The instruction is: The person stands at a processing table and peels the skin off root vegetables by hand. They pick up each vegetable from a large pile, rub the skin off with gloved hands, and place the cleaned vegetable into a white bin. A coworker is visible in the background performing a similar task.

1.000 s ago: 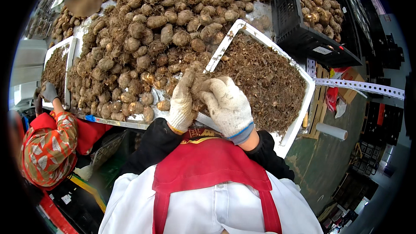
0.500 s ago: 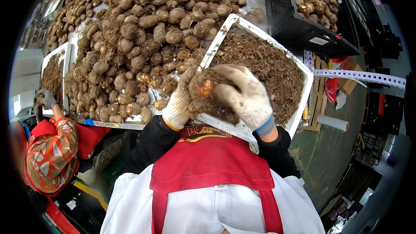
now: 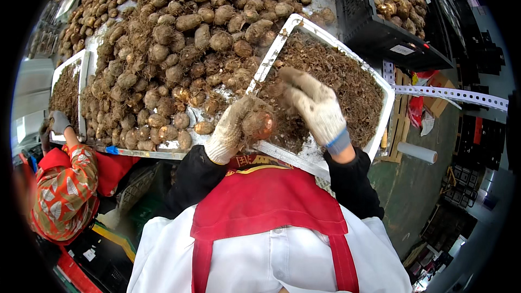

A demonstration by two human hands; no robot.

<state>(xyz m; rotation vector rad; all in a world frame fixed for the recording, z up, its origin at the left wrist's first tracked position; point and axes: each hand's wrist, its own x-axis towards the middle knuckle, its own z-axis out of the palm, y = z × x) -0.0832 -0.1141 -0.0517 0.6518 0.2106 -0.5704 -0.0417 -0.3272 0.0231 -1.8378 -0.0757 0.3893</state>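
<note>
My left hand (image 3: 229, 130), in a white knit glove, is closed round a hairy brown taro (image 3: 259, 124) whose reddish cut end faces outward. It is over the near left edge of a white foam box (image 3: 384, 113). That box is filled with loose brown root fibres (image 3: 347, 95). Above the fibres, apart from the taro, my right hand (image 3: 315, 103) has its gloved fingers stretched out and partly spread, slightly blurred at the tips. I see nothing in it. A big heap of taros (image 3: 187, 24) covers the table beyond my left hand.
A black plastic crate (image 3: 374, 32) with more taros stands at the far right. On the left, a co-worker's patterned sleeve (image 3: 81, 168) and gloved hand (image 3: 58, 122) are beside another white box (image 3: 81, 68) of fibres. A perforated white strip (image 3: 456, 94) juts out rightward.
My right hand has moved away from the taro, up and to the right, and its fingers have straightened. My left hand still holds the taro, with its reddish end now turned further right.
</note>
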